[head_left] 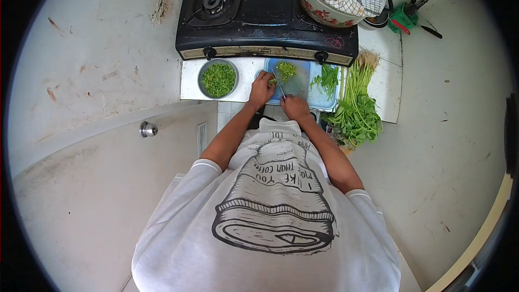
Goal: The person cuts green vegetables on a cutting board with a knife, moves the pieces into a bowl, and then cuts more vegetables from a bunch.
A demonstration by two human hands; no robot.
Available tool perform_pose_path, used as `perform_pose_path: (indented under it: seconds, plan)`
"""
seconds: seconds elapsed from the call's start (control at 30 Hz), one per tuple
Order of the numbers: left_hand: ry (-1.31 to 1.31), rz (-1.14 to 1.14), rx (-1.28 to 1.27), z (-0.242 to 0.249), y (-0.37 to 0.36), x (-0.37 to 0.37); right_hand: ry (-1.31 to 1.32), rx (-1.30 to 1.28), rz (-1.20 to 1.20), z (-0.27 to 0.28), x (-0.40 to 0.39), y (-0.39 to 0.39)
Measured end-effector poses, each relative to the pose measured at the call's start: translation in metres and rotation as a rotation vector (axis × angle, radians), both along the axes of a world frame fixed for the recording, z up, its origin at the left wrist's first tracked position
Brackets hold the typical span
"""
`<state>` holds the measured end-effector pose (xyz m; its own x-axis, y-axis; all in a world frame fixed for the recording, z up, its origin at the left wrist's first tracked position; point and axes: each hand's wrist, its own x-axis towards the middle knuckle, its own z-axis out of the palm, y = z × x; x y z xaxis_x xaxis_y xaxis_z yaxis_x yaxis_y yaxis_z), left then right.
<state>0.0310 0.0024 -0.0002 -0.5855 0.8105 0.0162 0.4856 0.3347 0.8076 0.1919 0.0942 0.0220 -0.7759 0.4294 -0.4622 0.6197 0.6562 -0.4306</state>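
My right hand (295,108) is closed round the handle of a knife (279,84), whose blade points away from me over the blue cutting board (299,91). At the board's left side, my left hand (261,91) has its fingers bent together on green stalks (272,81), beside the blade. A small heap of chopped greens (286,69) lies past the knife. Left of my left hand sits a round grey bowl (201,87) filled with finely chopped greens (218,78). Cut leafy pieces (326,80) rest to the right in a light blue tray (330,105).
A large rooted bunch of leafy greens (359,108) overhangs the counter's right side. Behind the board stands a black two-burner stove (259,32), carrying a cloth-covered flowered pot (335,17). A green basket of utensils (401,17) is at the back right. Walls flank both sides.
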Motion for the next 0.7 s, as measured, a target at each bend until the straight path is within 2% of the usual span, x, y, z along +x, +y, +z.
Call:
perform_pose_path:
  seconds: [0.17,0.7]
  plan:
    - [-0.008,0.028,0.001,0.006,0.0,0.003,0.063,0.052,0.008,-0.005,-0.017,0.001]
    - [0.022,0.052,0.027,-0.01,0.001,0.001,0.049,-0.001,-0.02,0.004,0.0,0.003]
